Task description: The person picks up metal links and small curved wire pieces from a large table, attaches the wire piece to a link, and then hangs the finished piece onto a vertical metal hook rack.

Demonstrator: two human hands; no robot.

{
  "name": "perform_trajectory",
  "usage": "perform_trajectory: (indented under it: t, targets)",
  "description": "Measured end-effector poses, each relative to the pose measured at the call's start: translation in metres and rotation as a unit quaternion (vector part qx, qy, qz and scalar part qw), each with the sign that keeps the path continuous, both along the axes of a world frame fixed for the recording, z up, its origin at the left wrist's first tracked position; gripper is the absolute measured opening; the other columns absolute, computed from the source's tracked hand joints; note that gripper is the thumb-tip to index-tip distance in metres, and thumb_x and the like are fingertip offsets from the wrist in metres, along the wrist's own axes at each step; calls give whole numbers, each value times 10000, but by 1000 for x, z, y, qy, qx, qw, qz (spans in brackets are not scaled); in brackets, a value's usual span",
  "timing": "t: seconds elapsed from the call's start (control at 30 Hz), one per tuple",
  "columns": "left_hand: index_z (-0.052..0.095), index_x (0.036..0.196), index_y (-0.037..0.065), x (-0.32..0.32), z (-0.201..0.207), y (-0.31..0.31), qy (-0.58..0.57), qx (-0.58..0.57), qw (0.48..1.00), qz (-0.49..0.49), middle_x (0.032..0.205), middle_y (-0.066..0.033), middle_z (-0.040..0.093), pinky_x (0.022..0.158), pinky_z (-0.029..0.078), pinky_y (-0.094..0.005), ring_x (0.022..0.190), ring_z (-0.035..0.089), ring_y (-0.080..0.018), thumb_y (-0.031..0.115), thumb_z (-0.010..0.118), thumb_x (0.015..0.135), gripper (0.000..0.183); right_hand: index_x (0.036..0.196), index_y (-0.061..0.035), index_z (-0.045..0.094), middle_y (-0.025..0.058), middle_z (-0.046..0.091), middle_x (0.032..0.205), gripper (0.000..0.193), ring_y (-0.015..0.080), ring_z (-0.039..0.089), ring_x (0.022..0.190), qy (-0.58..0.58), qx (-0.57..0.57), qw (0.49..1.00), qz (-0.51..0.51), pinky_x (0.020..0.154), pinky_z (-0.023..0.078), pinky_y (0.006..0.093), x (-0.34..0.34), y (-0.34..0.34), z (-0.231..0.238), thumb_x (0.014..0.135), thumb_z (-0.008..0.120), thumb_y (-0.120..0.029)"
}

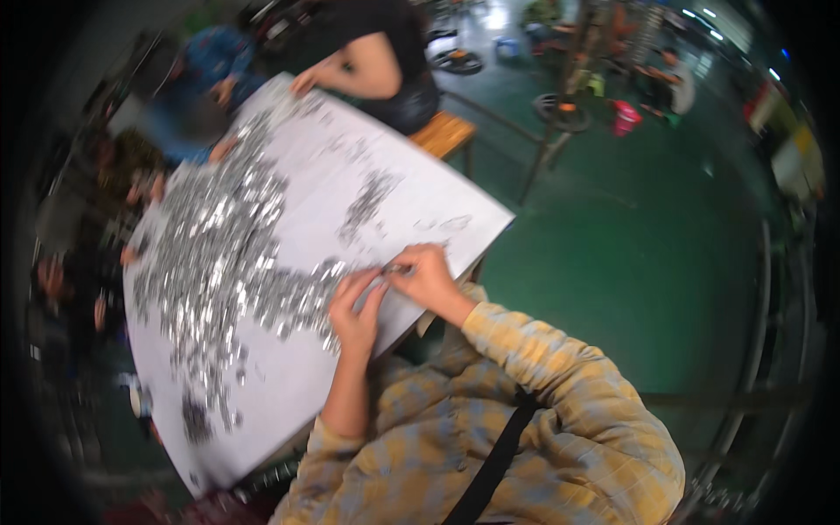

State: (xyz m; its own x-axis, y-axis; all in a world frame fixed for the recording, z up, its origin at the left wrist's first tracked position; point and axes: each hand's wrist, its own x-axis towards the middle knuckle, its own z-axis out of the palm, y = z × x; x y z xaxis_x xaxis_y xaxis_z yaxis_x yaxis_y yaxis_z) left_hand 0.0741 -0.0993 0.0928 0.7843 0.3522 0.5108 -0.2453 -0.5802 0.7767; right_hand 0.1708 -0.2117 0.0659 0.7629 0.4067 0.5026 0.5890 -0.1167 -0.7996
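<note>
Above the near right edge of the white table (293, 354), my two hands meet with their fingertips close together. A small shiny metal piece (399, 269) is pinched in my right hand (429, 282). My left hand (354, 313) has its thumb and fingers drawn together at the piece's left end; whether it grips that end or a separate small part is too blurred to tell. A large spread of small silvery metal pieces (214, 241) covers the table to the left, and its near tip reaches my left hand. Beyond my hands lies a patch of small dark parts (367, 199).
Several people sit around the table, one in a black top (376, 61) at the far end by a wooden stool (444, 134). A small dark heap (196, 420) lies at the near left corner. Green floor (612, 262) stretches to the right, with a pink bucket (626, 117) farther off.
</note>
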Motion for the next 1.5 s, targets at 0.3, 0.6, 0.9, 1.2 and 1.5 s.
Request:
perform_trajectory:
  t: [0.3,0.6,0.9,1.2,1.5]
  targets:
    - [579,827,-3,-31,-12,30,-4,-31,999,-2,894,-70,597,755,428,-250,826,550,-139,6,618,802,47,675,-6,650,115,585,594,168,244,568,538,72,-98,988,100,524,451,320,-38,26,15,640,728,-151]
    - [522,892,21,-65,-20,80,-49,-274,959,57,842,-13,581,688,408,-211,761,498,-63,37,531,888,19,846,-26,694,89,604,689,204,169,557,618,39,-166,981,97,570,438,272,-2,26,-9,690,734,-152]
    - [514,871,11,-82,-22,82,-18,-183,976,120,794,-20,557,703,410,-220,755,489,-82,29,533,872,27,721,-51,671,70,562,732,205,258,543,718,-165,-244,942,161,684,415,390,-52,72,-21,652,739,-233]
    - [513,876,12,-71,-29,64,39,-208,976,55,812,-29,570,707,414,-221,757,499,-83,23,534,873,24,836,29,581,113,632,748,120,160,621,678,417,-44,879,225,544,479,282,-19,57,-28,769,655,-38]
    - [514,854,16,-32,-10,22,63,-153,986,-8,761,-18,551,687,420,-229,733,514,-79,37,548,869,43,899,6,591,67,645,824,131,95,585,754,511,147,812,241,712,448,211,-8,29,12,791,655,-30]
